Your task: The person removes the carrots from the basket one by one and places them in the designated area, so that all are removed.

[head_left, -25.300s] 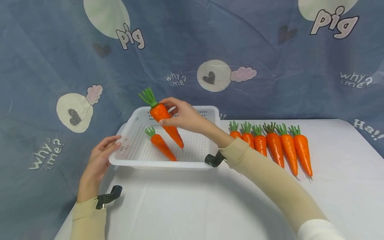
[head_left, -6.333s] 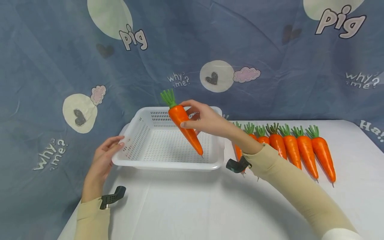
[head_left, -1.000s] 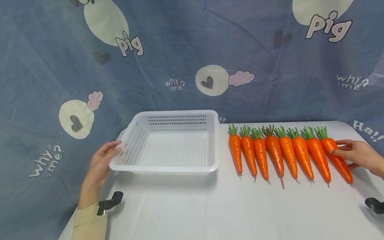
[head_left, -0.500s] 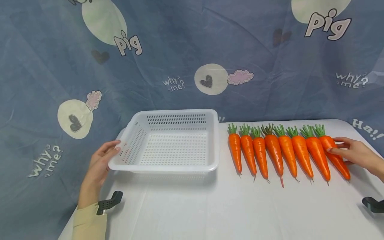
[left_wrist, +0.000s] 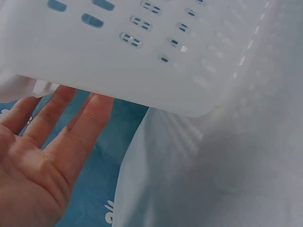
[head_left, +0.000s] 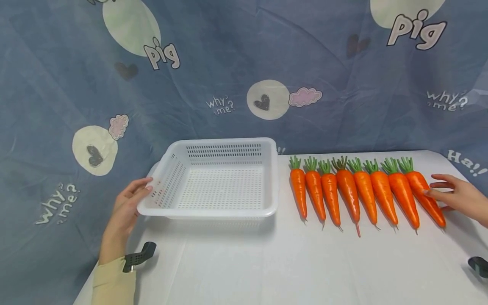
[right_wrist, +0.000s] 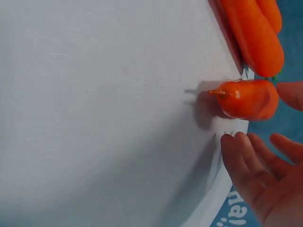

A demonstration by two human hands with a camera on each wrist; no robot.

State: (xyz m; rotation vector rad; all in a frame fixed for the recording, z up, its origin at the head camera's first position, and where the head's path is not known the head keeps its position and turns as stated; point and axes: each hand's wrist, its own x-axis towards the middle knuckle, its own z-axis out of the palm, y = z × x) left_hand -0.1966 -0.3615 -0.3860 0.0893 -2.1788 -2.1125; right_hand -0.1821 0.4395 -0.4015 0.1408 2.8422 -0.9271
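In the head view, a white plastic basket (head_left: 225,190) with slotted walls stands on the left of the table with nothing in it. My left hand (head_left: 127,205) holds its left rim; the left wrist view has the fingers (left_wrist: 83,127) reaching under the basket edge, their tips hidden. To the right, several carrots (head_left: 348,192) lie side by side in a row, green tops toward the back. My right hand (head_left: 459,197) is beside the rightmost carrot (head_left: 426,199), fingers spread. In the right wrist view its lower fingers (right_wrist: 241,158) are apart from that carrot, and one fingertip is close to or touching it.
A white cloth (head_left: 267,262) covers the table. Blue printed fabric (head_left: 213,55) hangs behind and beside it. Black wrist cameras (head_left: 140,256) sit on both wrists, the right one partly out of the head view.
Earlier my right hand held carrots over the basket, with two in view at first; now the basket is bare and the row longer. Lately, the right hand loosens from the last carrot, drawing slightly right.
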